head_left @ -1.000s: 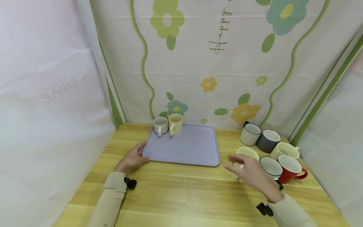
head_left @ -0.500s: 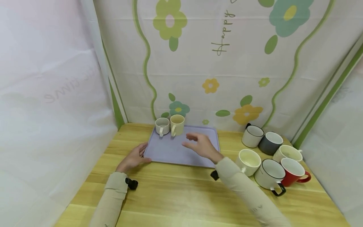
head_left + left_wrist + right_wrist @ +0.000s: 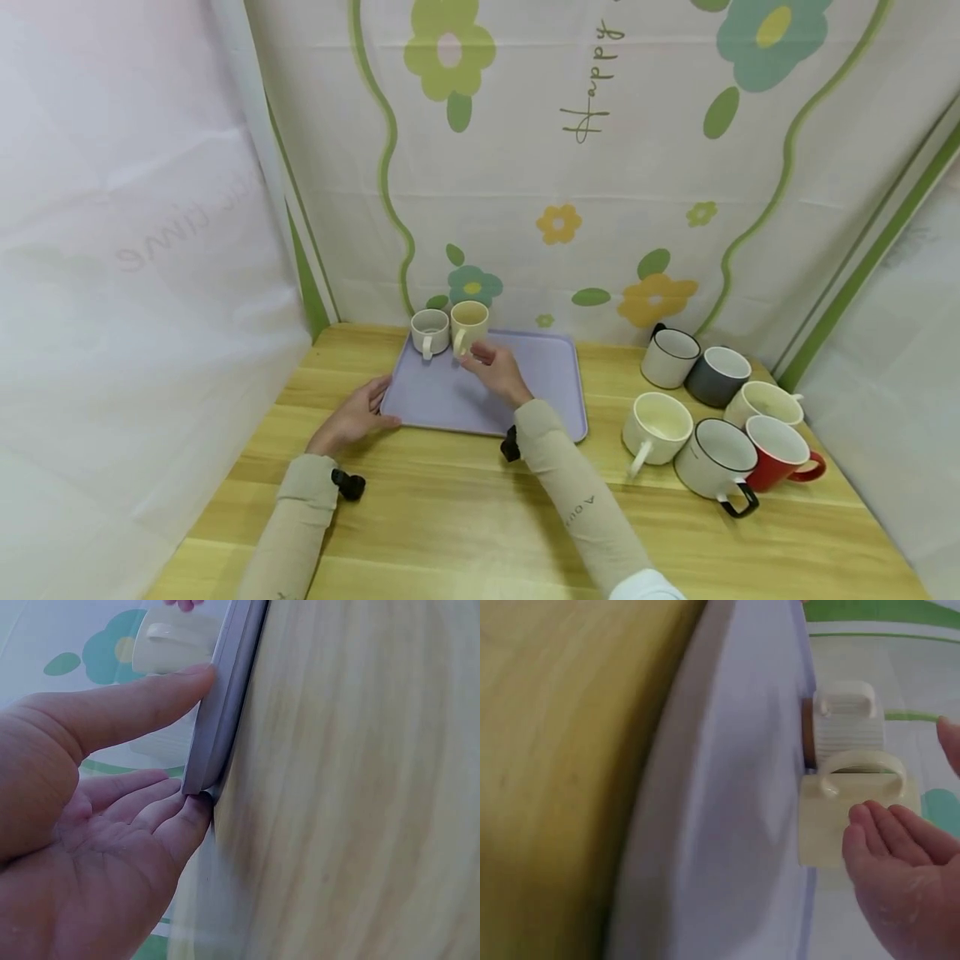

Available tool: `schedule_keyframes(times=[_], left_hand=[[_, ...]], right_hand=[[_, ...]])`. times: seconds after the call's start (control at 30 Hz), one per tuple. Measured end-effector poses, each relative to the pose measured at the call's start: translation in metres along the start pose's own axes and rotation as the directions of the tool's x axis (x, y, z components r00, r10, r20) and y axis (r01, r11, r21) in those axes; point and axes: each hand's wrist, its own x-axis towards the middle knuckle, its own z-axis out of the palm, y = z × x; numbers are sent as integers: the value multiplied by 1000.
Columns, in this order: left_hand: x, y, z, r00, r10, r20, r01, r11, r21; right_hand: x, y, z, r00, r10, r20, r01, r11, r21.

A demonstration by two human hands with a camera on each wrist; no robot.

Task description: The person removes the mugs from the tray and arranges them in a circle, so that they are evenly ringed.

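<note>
My left hand point(image 3: 352, 421) rests at the near left corner of a lilac tray point(image 3: 543, 387). In the left wrist view its thumb touches one edge while the extended fingers point(image 3: 187, 825) lie against the other side of the corner. My right hand point(image 3: 501, 373) hovers over the tray, beside a pale yellow mug point(image 3: 474, 321) at the back. Its thumb stands apart from the fingers point(image 3: 889, 829), which overlap the mug's side in the right wrist view. Left of that mug stands a white ribbed mug point(image 3: 847, 739). Both mugs are upright, handles toward me.
At the right of the wooden table point(image 3: 450, 517) stand a cream mug point(image 3: 658, 429), a white black-rimmed mug point(image 3: 714, 458), a red mug point(image 3: 772, 454), a dark grey mug point(image 3: 712, 385), another white mug point(image 3: 667, 362) and a patterned mug point(image 3: 750, 402). A flower-print cloth point(image 3: 510, 167) hangs behind.
My right hand has moved left from beside the mugs on the right, across the tray, to the pale yellow mug. The left hand has stayed at the tray's corner.
</note>
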Motion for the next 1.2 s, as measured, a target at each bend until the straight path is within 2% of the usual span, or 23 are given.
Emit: schedule_keyframes(times=[0.17,0.3,0.4,0.57,0.67,0.87,1.2], left_hand=[[-1,-1,2,1000,1,1,-1,1000,-12],[1,-4,4,1000,-5,0,5,1000,-18],[3,-5,5,1000,-3,5,3,1000,-19],[3,-4,7,1000,-3,6,3,1000,-17],[2,-3,8,1000,-9,8,9,1000,-10],[0,-1,5,1000,-13,8,13,1000,-13],[0,-1,3,1000,-21,-1,21,1000,-21]], right_hand=[[6,3,19,1000,-12,-22,15,990,138],[8,-1,26,999,53,-12,-49,978,203],[8,-3,27,992,114,-47,-103,976,191],[4,-10,25,977,168,-127,-147,976,163],[-2,-15,24,968,214,-135,-193,969,153],[-15,-23,27,944,309,-119,-281,938,204],[-40,-33,19,910,397,-116,-329,864,380]])
